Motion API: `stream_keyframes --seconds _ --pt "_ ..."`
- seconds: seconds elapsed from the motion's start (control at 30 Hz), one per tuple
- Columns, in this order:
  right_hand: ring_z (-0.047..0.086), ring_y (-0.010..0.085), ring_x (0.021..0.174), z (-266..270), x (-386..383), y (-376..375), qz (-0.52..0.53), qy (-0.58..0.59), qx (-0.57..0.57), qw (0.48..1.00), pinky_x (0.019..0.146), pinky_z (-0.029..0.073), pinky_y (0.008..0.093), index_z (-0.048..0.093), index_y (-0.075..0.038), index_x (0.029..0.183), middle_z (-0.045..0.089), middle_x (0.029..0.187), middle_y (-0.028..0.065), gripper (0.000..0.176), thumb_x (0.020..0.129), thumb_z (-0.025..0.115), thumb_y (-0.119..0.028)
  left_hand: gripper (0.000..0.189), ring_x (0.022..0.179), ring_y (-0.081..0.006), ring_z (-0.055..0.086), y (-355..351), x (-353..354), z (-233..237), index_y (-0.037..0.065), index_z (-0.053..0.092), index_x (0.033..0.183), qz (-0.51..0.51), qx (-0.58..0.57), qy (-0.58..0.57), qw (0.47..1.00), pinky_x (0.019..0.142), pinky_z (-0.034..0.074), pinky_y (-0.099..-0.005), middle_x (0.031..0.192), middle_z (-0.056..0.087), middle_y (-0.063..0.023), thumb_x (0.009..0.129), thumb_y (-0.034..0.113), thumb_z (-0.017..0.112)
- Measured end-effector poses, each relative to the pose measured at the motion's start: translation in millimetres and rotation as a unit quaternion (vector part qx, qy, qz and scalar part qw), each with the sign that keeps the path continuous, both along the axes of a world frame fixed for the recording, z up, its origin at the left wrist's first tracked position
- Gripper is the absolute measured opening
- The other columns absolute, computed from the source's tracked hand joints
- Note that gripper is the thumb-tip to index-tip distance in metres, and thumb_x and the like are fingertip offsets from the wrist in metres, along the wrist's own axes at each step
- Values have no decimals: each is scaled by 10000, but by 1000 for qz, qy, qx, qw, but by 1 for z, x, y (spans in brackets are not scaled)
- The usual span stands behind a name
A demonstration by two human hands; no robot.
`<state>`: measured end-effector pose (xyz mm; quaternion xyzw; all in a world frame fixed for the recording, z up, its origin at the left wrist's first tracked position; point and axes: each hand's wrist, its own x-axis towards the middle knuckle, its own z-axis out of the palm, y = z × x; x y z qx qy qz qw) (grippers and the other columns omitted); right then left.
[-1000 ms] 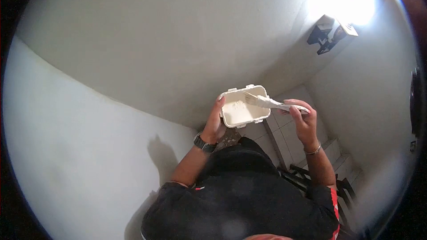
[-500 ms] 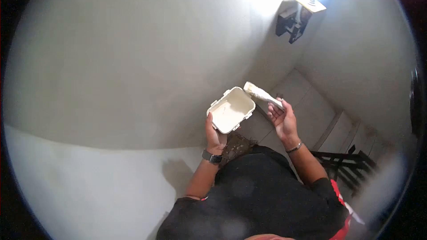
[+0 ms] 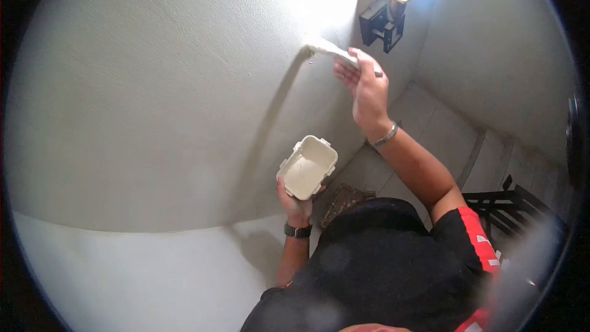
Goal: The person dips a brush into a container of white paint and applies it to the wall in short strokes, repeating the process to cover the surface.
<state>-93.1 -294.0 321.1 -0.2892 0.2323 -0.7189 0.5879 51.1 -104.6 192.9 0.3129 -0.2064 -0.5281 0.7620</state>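
My left hand (image 3: 296, 204) grips a cream plastic container (image 3: 314, 165) from below, tilted so its inside faces me; pale paint coats the bottom. My right hand (image 3: 367, 83) is raised and closed around the handle of a paintbrush (image 3: 332, 50). The brush's pale, paint-covered bristles meet the grey-green wall (image 3: 166, 98) just below the bright light, as far as I can tell touching it. A long shadow of the brush falls down the wall from the bristle end.
A wall lamp (image 3: 386, 21) on a black bracket juts out right of the brush, very bright above. Below it lie pale floor tiles and steps (image 3: 485, 154). A dark slatted rack (image 3: 513, 206) stands at the lower right. A white lower wall band (image 3: 123, 270) runs along the left.
My right hand has lifted the paintbrush from beside the container up and left to the wall. The container in my left hand has dropped slightly lower in view.
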Motion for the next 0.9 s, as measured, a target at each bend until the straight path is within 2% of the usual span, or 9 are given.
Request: stream_keyframes --seconds 0.2,0.27,0.3,0.37,0.4,0.47,0.63,0.7,0.9 --pt "688 265 812 50 -7 6 -2 -62 -135 989 759 584 364 569 96 1080 665 910 214 306 935 488 -161 576 1159 -275 535 -1 1 -4 81 382 1386 -9 16 5 1000 934 470 -426 1313 513 -124 955 463 362" --pt "687 230 811 45 -7 11 -40 -34 -172 984 756 569 324 605 77 1052 676 901 182 293 936 502 -172 687 1045 -345 611 -8 2 -9 57 357 1368 30 60 -28 997 657 597 -509 1270 530 -161 908 566 332" --pt "687 230 811 35 -6 10 -42 -35 -170 984 756 569 324 605 77 1052 676 901 182 293 936 502 -172 687 1045 -345 611 -7 0 -6 57 357 1368 29 62 -29 997 657 597 -509 1270 530 -161 908 566 332" --pt "678 181 800 -7 2 -3 -98 105 -137 980 738 544 276 644 48 1019 685 892 135 281 939 524 -193 676 1043 -346 610 -6 -3 3 51 360 1365 33 88 -38 995 647 598 -503 1272 527 -165 915 554 328" --pt "678 181 800 -26 3 -7 -100 104 -136 980 738 544 276 644 48 1019 685 892 135 281 939 524 -193 676 1043 -346 610 -6 -1 2 51 360 1365 31 89 -39 995 647 598 -503 1272 527 -165 915 554 328" --pt "667 194 785 -64 4 -13 -122 182 -83 972 757 541 300 613 59 1029 675 882 149 269 961 504 -178 605 1155 -291 536 -1 4 -2 76 377 1388 -29 37 -24 999 900 493 -443 1313 512 -130 947 489 362" --pt "662 140 774 -109 -15 -16 -88 177 -18 980 709 525 252 659 32 1007 684 872 100 271 941 540 -203 594 1141 -293 546 -4 5 -7 65 387 1376 -61 -3 18 998 899 503 -426 1308 512 -143 952 480 357" --pt "662 138 773 -99 -19 -11 -71 159 -3 985 706 525 254 658 34 1006 683 869 101 267 941 539 -196 670 1053 -340 605 -8 -2 1 64 355 1373 17 77 -15 997 641 597 -489 1280 521 -162 924 559 305" --pt "662 158 763 -20 -1 -35 -86 183 -77 976 716 543 276 621 56 1041 665 868 121 272 952 529 -184 660 1049 -342 607 -7 -2 4 80 361 1369 9 94 -16 995 635 591 -495 1279 523 -158 924 564 303"
